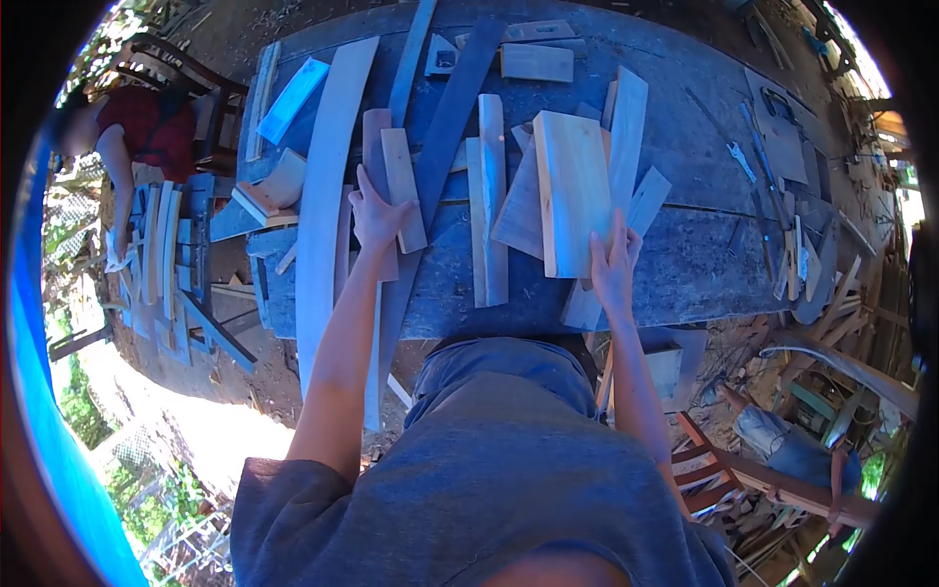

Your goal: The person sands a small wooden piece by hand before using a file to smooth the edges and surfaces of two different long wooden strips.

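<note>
My left hand [378, 215] has its fingers spread, the index finger pointing away from me. Its thumb reaches the left edge of a short wooden board [403, 181], which overlaps a darker narrow board [376, 132]. My right hand [614, 269] is at the lower right corner of a thick, pale wooden block [574, 186]. Its thumb lies on the block's face and its fingers run along the right edge. Beneath and beside the block are a reddish board [518, 215] and a long pale plank [628, 127].
A large worn table [714, 245] carries many loose planks, including a long curved one [333, 176] at left. A wrench [740, 161] and several tools lie at right. One person [147, 127] bends over wood pieces at left; another [782, 440] is at lower right.
</note>
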`<state>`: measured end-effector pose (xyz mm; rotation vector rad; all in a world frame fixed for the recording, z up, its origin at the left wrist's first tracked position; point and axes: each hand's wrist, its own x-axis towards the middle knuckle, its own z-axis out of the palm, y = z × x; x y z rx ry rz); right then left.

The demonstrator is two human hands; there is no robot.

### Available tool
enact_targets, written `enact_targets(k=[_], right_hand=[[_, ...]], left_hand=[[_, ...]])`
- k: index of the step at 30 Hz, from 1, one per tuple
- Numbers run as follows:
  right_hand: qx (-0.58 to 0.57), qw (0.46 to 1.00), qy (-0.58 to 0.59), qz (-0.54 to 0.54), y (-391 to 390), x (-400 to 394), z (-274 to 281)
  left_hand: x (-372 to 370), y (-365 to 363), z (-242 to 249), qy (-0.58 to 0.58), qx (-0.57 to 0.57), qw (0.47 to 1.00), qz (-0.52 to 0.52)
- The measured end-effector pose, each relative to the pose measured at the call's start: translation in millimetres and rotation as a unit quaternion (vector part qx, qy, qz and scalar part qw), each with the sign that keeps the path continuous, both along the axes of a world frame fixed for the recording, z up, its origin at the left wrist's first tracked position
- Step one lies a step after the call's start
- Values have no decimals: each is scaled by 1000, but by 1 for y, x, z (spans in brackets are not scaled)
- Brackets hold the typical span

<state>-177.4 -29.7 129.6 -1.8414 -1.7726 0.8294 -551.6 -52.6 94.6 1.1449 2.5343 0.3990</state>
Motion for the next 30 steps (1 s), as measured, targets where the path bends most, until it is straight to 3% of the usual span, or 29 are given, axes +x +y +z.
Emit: enact_targets(k=[2,4,6,7,9,11,12,14,15,17,18,20,21,22,23,24,27,30], right_hand=[[20,999,-31,-4,-4,1,3],[75,994,-79,13,-9,2,3],[94,993,-77,4,-12,5,4],[107,991,-77,-2,-15,7,5],[119,989,-91,-2,-19,10,7],[137,986,-96,7,-19,6,12],[137,986,-99,14,-19,5,15],[140,985,-101,22,-17,1,26],[142,985,-88,28,-16,-3,33],[143,986,-79,26,-17,-5,42],[157,983,-89,36,-17,-6,44],[165,980,-100,41,-17,-8,45],[172,979,-99,44,-16,-9,44],[178,978,-98,50,-16,-11,43],[171,979,-97,53,-14,-13,41],[172,979,-93,58,-11,-17,39],[176,978,-78,80,-6,-30,47],[185,975,-84,92,1,-36,56]], left_hand=[[-1,3,2,-114,-45,992,38],[-1,-1,-1,-121,-42,991,30],[2,-7,-1,-151,45,984,-80],[8,-3,-5,-153,44,984,-84],[34,-5,-15,-218,203,935,-194],[67,5,28,-251,129,940,-191],[79,9,26,-249,130,942,-185],[92,21,11,-224,15,957,-185],[91,21,-9,-128,49,965,-224],[87,23,34,-174,79,945,-264],[87,23,70,-217,106,923,-300],[98,18,149,-405,206,823,-342],[97,15,186,-466,270,732,-417],[99,5,223,-609,260,631,-403],[116,6,237,-638,377,490,-459],[117,-3,258,-639,374,496,-453],[120,-37,316,-860,188,422,-215],[111,-26,314,-850,197,440,-214]])
